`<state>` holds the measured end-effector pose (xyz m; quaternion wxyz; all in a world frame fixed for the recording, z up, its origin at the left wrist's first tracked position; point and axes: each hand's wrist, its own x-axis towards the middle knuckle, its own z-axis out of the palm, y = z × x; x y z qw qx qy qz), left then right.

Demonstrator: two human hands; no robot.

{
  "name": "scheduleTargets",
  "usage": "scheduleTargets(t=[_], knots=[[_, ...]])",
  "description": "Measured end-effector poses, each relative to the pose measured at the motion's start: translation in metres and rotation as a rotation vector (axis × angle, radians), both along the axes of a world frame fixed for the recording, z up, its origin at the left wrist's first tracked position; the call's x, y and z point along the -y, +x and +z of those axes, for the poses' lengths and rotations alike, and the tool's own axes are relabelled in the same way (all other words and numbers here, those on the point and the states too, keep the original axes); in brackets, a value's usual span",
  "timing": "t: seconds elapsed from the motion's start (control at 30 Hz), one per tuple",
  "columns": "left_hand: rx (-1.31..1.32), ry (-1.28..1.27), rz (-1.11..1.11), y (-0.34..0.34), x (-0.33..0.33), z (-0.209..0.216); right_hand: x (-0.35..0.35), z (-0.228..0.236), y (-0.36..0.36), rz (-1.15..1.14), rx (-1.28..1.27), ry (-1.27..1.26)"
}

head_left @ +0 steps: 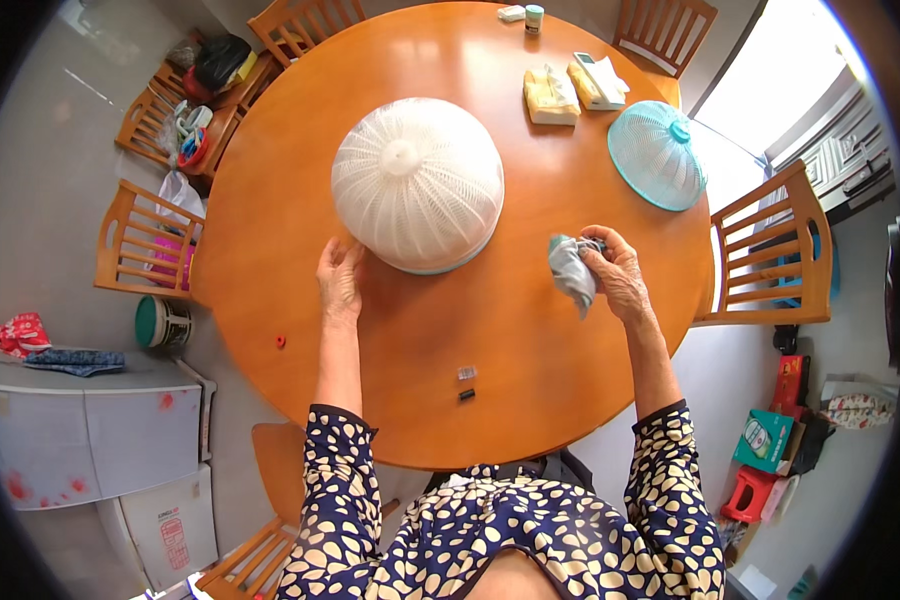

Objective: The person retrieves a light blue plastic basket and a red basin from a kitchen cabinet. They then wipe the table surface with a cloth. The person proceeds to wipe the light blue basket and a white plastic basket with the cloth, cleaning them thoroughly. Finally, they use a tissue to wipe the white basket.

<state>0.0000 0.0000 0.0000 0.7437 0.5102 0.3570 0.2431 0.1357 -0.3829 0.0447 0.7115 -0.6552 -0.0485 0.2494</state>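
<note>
A large white mesh food cover [417,185] with a pale blue lower rim sits on the round wooden table [400,370]. Beside its lower left edge is my left hand [341,282], fingers slightly bent and apart; whether they touch the rim is hard to tell. My right hand [620,272] grips a crumpled grey cloth [572,275] above the table, right of the cover. Nearer to me lie a small clear piece [467,373] and a small black cylinder [467,395]. A little red ring [281,342] lies toward the left edge.
A blue mesh food cover [658,155] stands at the table's right. Farther back are tissue packs [551,95] and a small jar [534,19]. Wooden chairs [770,250] surround the table. A white refrigerator [90,430] stands at the lower left, near a green-lidded bucket [163,322].
</note>
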Motion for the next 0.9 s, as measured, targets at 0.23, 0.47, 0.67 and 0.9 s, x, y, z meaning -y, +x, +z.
scheduleTargets(t=[0.23, 0.47, 0.67, 0.9], knots=[[-0.119, 0.526, -0.081, -0.086, 0.093, -0.016, -0.011, -0.065, -0.092, 0.057, 0.997, -0.997], [-0.257, 1.081, -0.585, -0.146, 0.178, -0.004, -0.028, -0.084, -0.122, -0.035, 1.077, -0.795], [-0.22, 1.251, -0.556, -0.153, 0.188, -0.023, -0.04, -0.076, -0.182, 0.268, 1.202, -0.75], [-0.262, 1.172, -0.292, -0.142, 0.165, -0.033, -0.042, -0.082, -0.152, 0.338, 1.26, -0.83]])
